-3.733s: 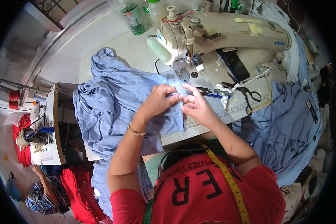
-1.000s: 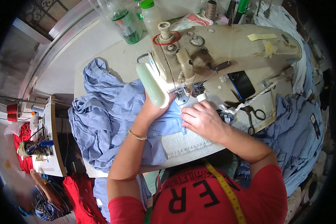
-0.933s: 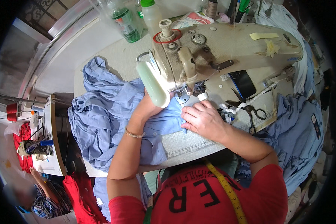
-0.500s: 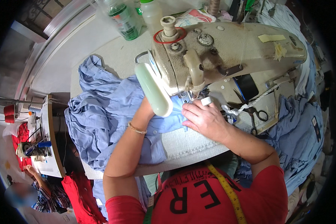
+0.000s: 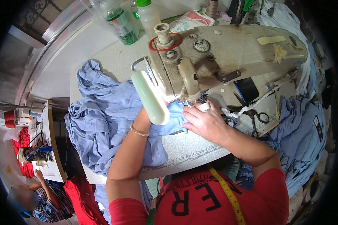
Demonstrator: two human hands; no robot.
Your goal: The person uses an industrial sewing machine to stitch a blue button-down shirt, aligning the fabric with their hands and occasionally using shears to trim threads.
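Observation:
A light blue shirt [image 5: 112,108] lies bunched over the left of the sewing table, one edge running under the needle area of a beige sewing machine [image 5: 214,48]. My right hand [image 5: 206,122] rests on that edge just right of the presser foot, fingers stretched forward and lying on the cloth, thumb set apart. A white band or cap [image 5: 204,106] sits at one of its fingers. Behind the pale green machine lamp [image 5: 149,98], my left hand [image 5: 143,115] reaches over the shirt; its fingers are hidden.
Black scissors [image 5: 257,122], a dark phone-like slab [image 5: 246,90] and a twisted white cord [image 5: 248,108] lie right of the needle. More blue garments [image 5: 293,127] hang at the right edge. Bottles [image 5: 148,15] stand behind. At far left, another person [image 5: 45,200] works at a second table.
The view has shifted slightly, so the machine sits a little lower and further left. My right hand stays on the cloth. At far left, the other person's hand has moved right.

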